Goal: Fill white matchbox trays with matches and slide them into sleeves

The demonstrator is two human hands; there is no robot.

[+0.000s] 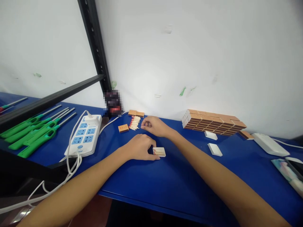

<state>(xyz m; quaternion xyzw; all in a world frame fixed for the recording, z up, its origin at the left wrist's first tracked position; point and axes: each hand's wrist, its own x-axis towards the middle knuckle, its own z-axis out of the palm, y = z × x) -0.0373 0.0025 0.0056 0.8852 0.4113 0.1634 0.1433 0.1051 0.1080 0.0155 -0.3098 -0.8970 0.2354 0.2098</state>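
Observation:
Between the thumb and fingers of my left hand point(142, 147) is a small white matchbox tray point(162, 152), held at the surface of the blue table. A few red-tipped matches lie inside it. My right hand point(155, 126) is closed, its fingertips curled together just right of a pile of loose matches point(134, 123). Whether a match is pinched in those fingers is hidden. Left of the pile lies an orange-brown matchbox cover point(123, 128). Two more matchbox covers point(136, 113) rest behind it, near the wall.
A stack of matchboxes point(213, 122) stands by the wall at right, with two white trays point(215, 149) in front. Left are a power strip point(85, 134) with white cables, several green lighters point(39, 135) and a black shelf post point(94, 41). A white device point(270, 144) sits far right.

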